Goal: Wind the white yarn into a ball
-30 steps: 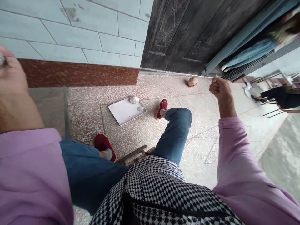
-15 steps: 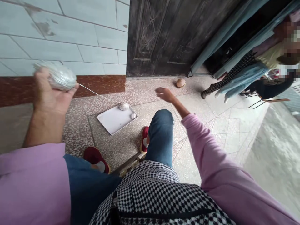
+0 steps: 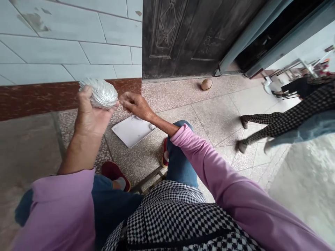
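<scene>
A thick ball of shiny white twine [image 3: 103, 93] rests in my left hand [image 3: 91, 116], with the thumb over its near side and the fingers beneath. Close to the ball's right edge, my right hand [image 3: 136, 104] is closed in a pinch on the strand of twine; the strand between the fingertips is barely visible. Below the hands, a shallow white tray [image 3: 128, 134] lies on the floor. On its right corner sits a small white lump [image 3: 152, 126]. Another white ball on the tray is mostly hidden behind my right hand and wrist.
A tiled wall [image 3: 57, 48] with a brown base strip stands ahead, beside a dark door [image 3: 180, 38]. Near the doorway lies a round tan object [image 3: 206, 84]. A person in checked trousers [image 3: 285, 122] walks on the right. My red shoes [image 3: 115, 174] are by the tray.
My right hand has swung left from over the floor to the twine ball. The left hand with the ball appears farther right. The people on the right have moved in view.
</scene>
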Tool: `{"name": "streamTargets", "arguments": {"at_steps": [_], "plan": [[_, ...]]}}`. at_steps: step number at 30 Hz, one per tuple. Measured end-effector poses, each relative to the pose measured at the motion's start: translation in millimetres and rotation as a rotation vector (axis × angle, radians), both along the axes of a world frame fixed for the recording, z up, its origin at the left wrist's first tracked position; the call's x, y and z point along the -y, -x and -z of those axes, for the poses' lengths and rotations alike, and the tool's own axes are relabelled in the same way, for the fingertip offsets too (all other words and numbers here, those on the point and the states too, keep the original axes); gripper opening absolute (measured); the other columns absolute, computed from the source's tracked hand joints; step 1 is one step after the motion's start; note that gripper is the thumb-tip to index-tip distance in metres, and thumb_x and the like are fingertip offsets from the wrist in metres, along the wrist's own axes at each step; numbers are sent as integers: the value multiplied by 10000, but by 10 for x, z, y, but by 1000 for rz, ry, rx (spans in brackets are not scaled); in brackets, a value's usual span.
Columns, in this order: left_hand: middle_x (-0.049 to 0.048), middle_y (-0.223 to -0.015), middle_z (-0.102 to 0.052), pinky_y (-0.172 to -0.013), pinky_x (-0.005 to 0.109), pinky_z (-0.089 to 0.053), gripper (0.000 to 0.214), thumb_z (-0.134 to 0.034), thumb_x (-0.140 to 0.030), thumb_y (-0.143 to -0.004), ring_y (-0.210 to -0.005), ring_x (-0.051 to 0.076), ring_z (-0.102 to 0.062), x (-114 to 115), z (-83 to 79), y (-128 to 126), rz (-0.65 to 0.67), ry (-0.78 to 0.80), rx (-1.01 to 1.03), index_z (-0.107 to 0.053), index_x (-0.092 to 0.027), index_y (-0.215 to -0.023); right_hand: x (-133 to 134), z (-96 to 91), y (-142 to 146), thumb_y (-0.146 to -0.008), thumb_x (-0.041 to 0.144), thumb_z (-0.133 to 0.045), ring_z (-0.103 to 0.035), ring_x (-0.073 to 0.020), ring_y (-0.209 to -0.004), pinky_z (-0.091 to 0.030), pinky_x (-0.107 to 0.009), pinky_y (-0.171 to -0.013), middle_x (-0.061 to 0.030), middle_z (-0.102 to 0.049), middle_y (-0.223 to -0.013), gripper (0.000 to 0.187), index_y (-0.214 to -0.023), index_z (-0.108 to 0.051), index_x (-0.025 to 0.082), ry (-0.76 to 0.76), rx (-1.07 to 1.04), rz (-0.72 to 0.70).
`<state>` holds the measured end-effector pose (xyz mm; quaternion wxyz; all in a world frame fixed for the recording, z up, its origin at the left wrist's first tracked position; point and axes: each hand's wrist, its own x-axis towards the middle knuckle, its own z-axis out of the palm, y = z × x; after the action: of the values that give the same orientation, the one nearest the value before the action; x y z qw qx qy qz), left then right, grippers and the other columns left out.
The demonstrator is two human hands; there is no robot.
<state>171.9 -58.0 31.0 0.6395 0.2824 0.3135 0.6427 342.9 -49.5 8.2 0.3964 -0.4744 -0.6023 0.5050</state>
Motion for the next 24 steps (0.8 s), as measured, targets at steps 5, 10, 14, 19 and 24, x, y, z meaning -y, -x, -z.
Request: {"name": "streamTargets", "arguments": {"at_steps": [5, 10, 14, 19, 24], "plan": [[164, -1692, -726, -1325, 647, -751, 885, -1036, -823, -673, -1772, 447, -545, 17, -80, 119, -95, 1, -13, -699, -302, -1304, 24, -166, -102, -1339, -64, -817, -573, -83, -651, -501, -147, -671, 90, -690, -735, 500, -934, -655, 179, -43, 88, 56], [134, -1650, -714, -1002, 393, -777, 913, -1035, -911, -792, -1506, 346, -678, -42, -141, 507, -174, -54, 13, -717, -296, -1386, 26, -325, -294, -1393, 143, -874, -467, -93, -624, -401, -174, -579, 75, -631, -701, 531, -915, -648, 198, 101, 58, 12], [99, -1665, -743, -957, 353, -761, 942, -837, -1137, -960, -1463, 312, -718, -154, -86, 773, -249, -37, 7, -705, -329, -1425, 70, -385, -408, -1415, 337, -894, -372, -76, -564, -265, -193, -517, 81, -590, -674, 539, -943, -684, 185, 214, 8, -89], [85, -1654, -772, -1036, 413, -780, 827, -721, -1105, -1120, -1576, 326, -725, -231, -88, 880, -240, -6, -16, -728, -328, -1406, 142, -351, -450, -1373, 410, -961, -364, -83, -571, -247, -205, -515, 62, -579, -682, 527, -954, -734, 185, 293, -18, -171], [79, -1679, -780, -1177, 484, -791, 764, -736, -1064, -1166, -1751, 355, -653, -267, -183, 877, -244, 52, -24, -737, -329, -1376, 142, -287, -461, -1396, 409, -905, -274, -121, -607, -238, -219, -522, 77, -433, -654, 508, -962, -742, 199, 294, -28, -203]]}}
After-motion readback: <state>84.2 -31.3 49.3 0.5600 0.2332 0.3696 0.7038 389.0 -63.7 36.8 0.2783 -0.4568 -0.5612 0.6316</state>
